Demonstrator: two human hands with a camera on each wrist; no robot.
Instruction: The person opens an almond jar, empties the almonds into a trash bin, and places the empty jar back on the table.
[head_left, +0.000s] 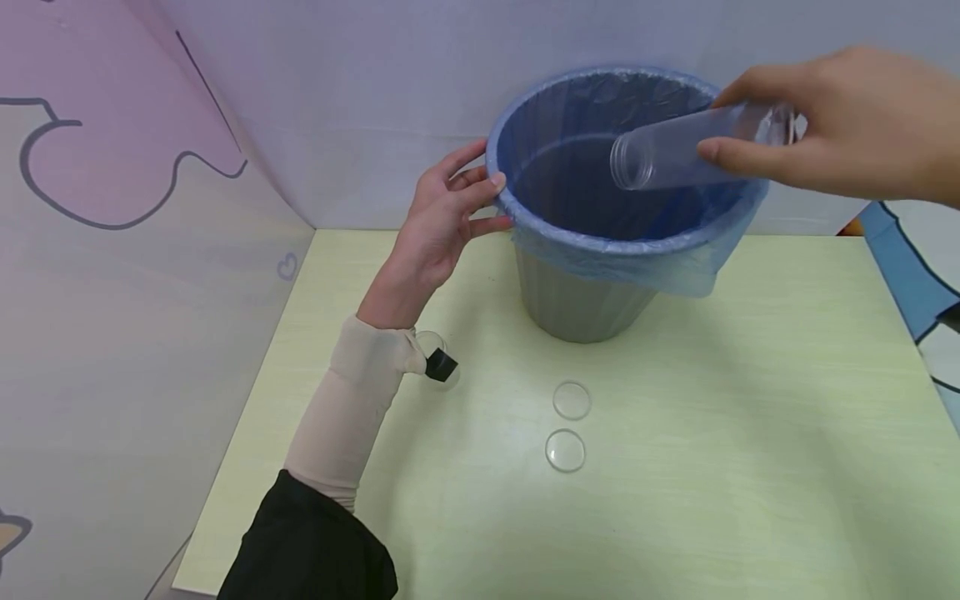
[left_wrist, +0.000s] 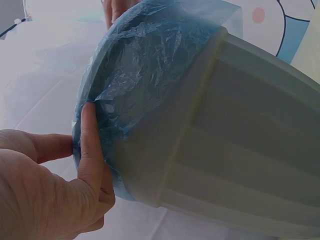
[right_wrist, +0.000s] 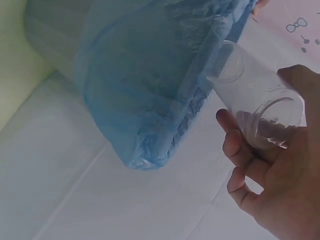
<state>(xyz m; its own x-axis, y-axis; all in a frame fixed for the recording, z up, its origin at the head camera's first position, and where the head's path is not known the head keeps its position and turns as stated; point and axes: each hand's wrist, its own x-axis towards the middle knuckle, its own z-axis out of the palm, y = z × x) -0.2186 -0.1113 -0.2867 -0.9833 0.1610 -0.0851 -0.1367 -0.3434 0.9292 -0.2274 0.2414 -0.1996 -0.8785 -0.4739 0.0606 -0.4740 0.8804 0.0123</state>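
Note:
A grey trash bin stands at the back of the table, its rim covered by a blue plastic bag. My left hand grips the bin's left rim, thumb and fingers on either side of the bagged edge, as the left wrist view also shows. My right hand holds a clear plastic bottle near its base. The bottle is tilted over the bin, its uncapped mouth pointing left above the opening. In the right wrist view the bottle looks see-through, with no contents visible.
Two clear round discs lie on the pale table in front of the bin. Another clear disc is partly hidden by the left wrist and its black camera piece. A pale wall rises close behind the bin.

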